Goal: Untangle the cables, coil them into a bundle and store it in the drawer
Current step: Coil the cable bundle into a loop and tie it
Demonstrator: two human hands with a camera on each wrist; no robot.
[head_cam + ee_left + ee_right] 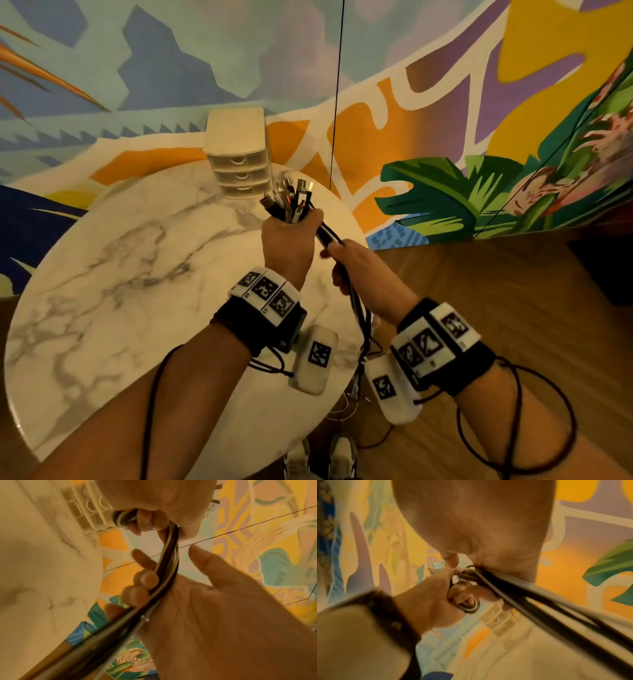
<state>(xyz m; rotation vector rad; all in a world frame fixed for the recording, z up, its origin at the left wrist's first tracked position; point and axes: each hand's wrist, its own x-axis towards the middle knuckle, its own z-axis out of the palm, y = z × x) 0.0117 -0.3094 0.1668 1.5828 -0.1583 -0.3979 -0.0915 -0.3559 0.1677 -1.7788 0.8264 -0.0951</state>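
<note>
Fingers (145, 520) of the left hand (287, 243) are curled tight round the cables (291, 202), gripping them as one bunch just below the plugs, which stick up in a cluster above the fist. From the underside of that fist the black and white strands run down and to the right into the right hand (356, 270). In the left wrist view the right hand's fingers (145, 579) curl loosely over the strands while the thumb stands apart, so the bunch lies across the palm rather than being clamped. Below the right hand the cables hang past the edge of the counter (120, 274) toward the wooden floor (513, 308).

Both hands are raised above the right part of the round, marble-patterned counter. At its far edge stands a small cream drawer unit (236, 150) with three translucent drawers, all shut, well apart from the hands. Behind it rises a brightly painted wall (445, 102).
</note>
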